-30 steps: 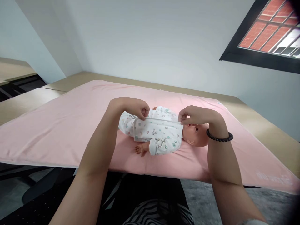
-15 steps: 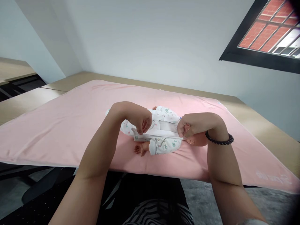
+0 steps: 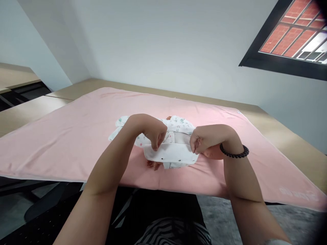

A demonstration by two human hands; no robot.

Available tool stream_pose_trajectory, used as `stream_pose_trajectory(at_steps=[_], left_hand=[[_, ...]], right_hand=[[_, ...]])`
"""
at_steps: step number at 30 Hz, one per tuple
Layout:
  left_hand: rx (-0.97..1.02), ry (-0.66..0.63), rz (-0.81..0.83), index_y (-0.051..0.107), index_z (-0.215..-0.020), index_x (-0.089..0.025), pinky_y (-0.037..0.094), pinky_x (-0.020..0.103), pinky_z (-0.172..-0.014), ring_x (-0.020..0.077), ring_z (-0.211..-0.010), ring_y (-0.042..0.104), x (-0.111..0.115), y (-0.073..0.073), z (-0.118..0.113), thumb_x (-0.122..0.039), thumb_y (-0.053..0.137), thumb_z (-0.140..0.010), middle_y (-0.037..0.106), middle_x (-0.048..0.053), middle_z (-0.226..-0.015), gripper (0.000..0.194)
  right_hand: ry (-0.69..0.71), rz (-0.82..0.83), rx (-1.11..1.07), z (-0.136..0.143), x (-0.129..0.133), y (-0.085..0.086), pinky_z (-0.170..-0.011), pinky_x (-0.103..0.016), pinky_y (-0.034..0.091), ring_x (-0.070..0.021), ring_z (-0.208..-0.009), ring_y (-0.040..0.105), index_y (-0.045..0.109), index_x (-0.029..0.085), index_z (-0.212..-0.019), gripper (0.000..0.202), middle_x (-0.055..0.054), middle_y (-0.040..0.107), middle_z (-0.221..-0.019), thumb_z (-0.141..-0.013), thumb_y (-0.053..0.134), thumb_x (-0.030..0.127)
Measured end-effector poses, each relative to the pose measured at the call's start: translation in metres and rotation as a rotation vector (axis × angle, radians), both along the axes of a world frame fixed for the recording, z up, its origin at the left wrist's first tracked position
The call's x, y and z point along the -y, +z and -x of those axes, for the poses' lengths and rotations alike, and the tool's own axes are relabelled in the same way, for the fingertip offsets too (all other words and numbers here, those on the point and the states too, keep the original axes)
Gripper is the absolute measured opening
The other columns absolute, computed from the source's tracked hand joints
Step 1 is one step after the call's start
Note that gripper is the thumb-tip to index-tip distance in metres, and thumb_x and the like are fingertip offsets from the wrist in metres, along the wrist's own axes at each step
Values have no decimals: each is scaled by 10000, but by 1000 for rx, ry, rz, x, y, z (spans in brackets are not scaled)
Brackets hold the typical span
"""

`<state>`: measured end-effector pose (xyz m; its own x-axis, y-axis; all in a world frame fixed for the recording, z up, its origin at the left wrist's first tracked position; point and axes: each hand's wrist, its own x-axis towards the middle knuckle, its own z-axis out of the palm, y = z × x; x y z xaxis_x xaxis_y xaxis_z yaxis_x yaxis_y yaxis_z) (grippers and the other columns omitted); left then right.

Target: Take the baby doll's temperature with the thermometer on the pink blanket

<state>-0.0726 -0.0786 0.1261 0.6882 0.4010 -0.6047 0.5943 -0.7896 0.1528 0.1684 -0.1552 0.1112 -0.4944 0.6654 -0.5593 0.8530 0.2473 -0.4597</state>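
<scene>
1. I see my left hand (image 3: 153,133) closed in a pinch on the near flap of the doll's printed white garment (image 3: 170,153), knuckles up, fingertips pointing down into the cloth.
2. My right hand (image 3: 204,139) is closed too, gripping the same flap at its other end, just beside the doll's head (image 3: 213,153), which the hand mostly hides.
3. Between my two hands the flap is folded toward me, its plain inside showing with a few small dots; it hangs below both hands over the doll's near side.
4. The doll (image 3: 176,131) lies on its back across the pink blanket (image 3: 63,136), its head beneath my right hand and its clothed legs reaching out past my left wrist.
5. One small doll hand (image 3: 153,165) peeks out just under the flap, below my left hand.
6. A dark bead bracelet (image 3: 233,151) sits on my right wrist.
7. The blanket is spread over a tan desk (image 3: 276,129), whose bare edge shows beyond my right hand.
</scene>
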Motion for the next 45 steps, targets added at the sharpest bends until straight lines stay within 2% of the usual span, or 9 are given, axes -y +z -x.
stream_pose_trajectory(at_steps=[5,11,17,26,32,35,40,43,45], left_hand=[[32,160,-164,816,-958,-307,528,384,-844,276,-982,676,-16,0,10,-378,763,-694,742,32,-1210,278],[48,244,-182,776,-1139,-401,499,371,-959,298,-1167,624,-35,-10,16,-454,804,-662,669,-1,-1378,481],[90,210,-147,774,-1148,-380,495,390,-961,310,-1156,626,-43,-19,16,-478,795,-651,667,29,-1387,507],[46,314,-184,658,-1357,-349,491,426,-956,341,-1176,622,-33,-10,15,-422,755,-688,621,78,-1439,680],[231,198,-230,579,-1417,-270,459,359,-1003,278,-1235,590,-44,-12,23,-487,616,-830,567,77,-1492,627],[371,178,-343,507,-1473,-231,412,370,-1094,277,-1350,510,-55,-21,18,-504,531,-901,463,84,-1585,635],[384,286,-478,395,-1541,-163,281,503,-1212,359,-1556,209,-67,-40,3,-538,480,-969,85,151,-1735,689],[332,325,-426,395,-1542,-160,284,538,-1207,364,-1563,192,-72,-48,1,-565,421,-1000,84,162,-1734,677],[354,290,-412,432,-1520,-169,292,513,-1209,341,-1544,256,-75,-53,0,-556,385,-1016,194,154,-1715,637]], right_hand=[[-220,-334,76,-12,4,11,-664,-257,490,-192,-833,688,774,266,-1062,290,-10,753,-997,-794,667,301],[-292,-196,140,-16,-2,-1,-548,-269,475,-214,-781,697,734,326,-1187,478,-10,745,-1031,-717,661,274],[-305,-161,202,-9,-5,-4,-624,-308,502,-247,-854,694,716,308,-1234,485,-33,731,-1058,-753,674,364],[-264,-169,183,-13,-5,-6,-642,-316,491,-246,-809,670,693,236,-1253,532,-77,723,-1045,-756,712,425],[-339,-307,140,-28,-6,0,-811,-343,548,-305,-1111,648,597,254,-1379,642,-92,603,-1402,-841,663,597],[-414,-459,169,-38,-12,-1,-1036,-418,504,-372,-1341,522,526,235,-1462,723,-102,491,-1541,-882,588,662],[-468,-528,313,-77,-21,-10,-1292,-490,211,-351,-1591,82,188,223,-1665,973,-34,66,-1729,-883,536,687],[-548,-471,266,-110,-25,-16,-1254,-491,311,-379,-1578,139,241,281,-1651,985,-6,19,-1730,-847,540,765],[-559,-472,228,-130,-31,-25,-1187,-464,417,-381,-1534,288,335,265,-1611,931,-58,199,-1708,-843,546,747]])
